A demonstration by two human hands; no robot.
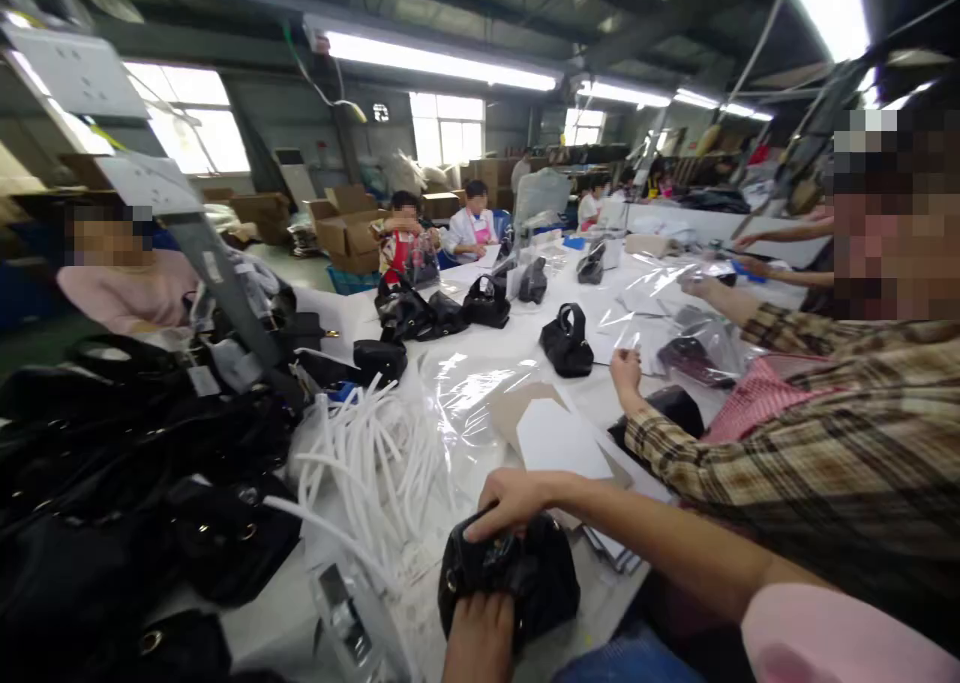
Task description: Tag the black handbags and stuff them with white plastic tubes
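A small black handbag (551, 573) with metal rings rests on the white table close in front of me. My right hand (514, 503) reaches in from the right and grips the bag's upper edge, thumb on the near side. From below, my left hand (480, 638) presses into the bag's front, its fingertips tucked out of sight in the black fabric. Just beyond the bag lie a bundle of white tubes (375, 453), a sheet of clear plastic (472, 403) and a stack of white and brown card pieces (562, 438).
A large pile of black bags (135, 463) covers the left side beside a metal post (240, 303). To the right, a co-worker in a plaid sleeve (810, 443) handles clear plastic. Finished-looking black bags (568, 341) stand farther along the table, with several people around it.
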